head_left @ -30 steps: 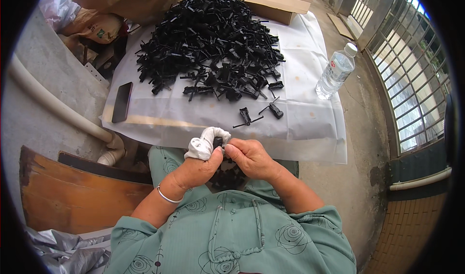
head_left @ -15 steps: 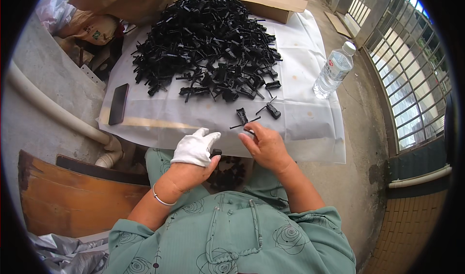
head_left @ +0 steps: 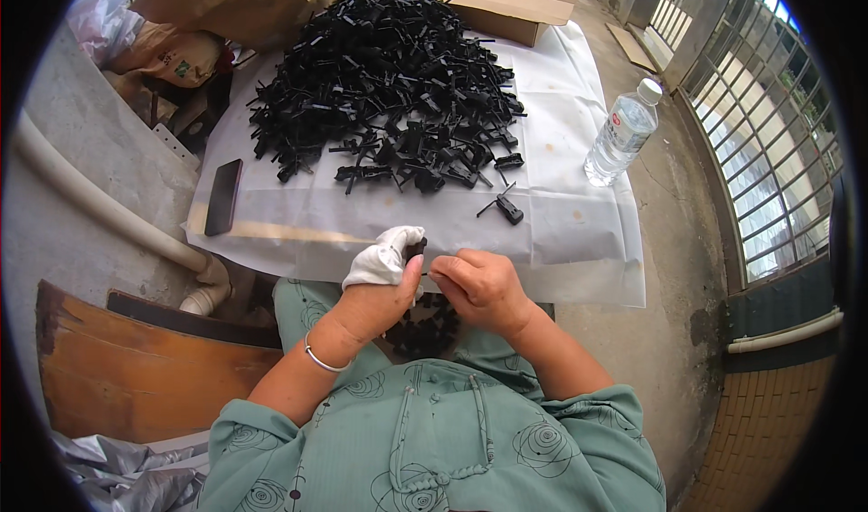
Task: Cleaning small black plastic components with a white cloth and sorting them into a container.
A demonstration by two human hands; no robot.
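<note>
In front of my lap, my left hand [head_left: 382, 275], in a white glove that leaves the thumb bare, is closed on a small black plastic part [head_left: 417, 248]. Close against it, my right hand [head_left: 484, 286] is bare and pinched shut at a thin dark stem by that part; the fingers hide most of it. On the white-covered table [head_left: 307, 213] lies one loose black part [head_left: 510, 209] with thin arms. Beyond it rises a big pile of similar black plastic parts [head_left: 389, 78].
A phone [head_left: 223, 197] lies at the table's left edge, and a clear water bottle [head_left: 624, 134] stands at the right. Behind the pile are a cardboard box [head_left: 493, 10] and brown paper bags [head_left: 226, 5]. Below my hands, more black parts [head_left: 425, 331] show between my knees.
The black part that lay nearest my right hand has left the table. Both hands have come together, my left moving right and up, my right drawing back toward me.
</note>
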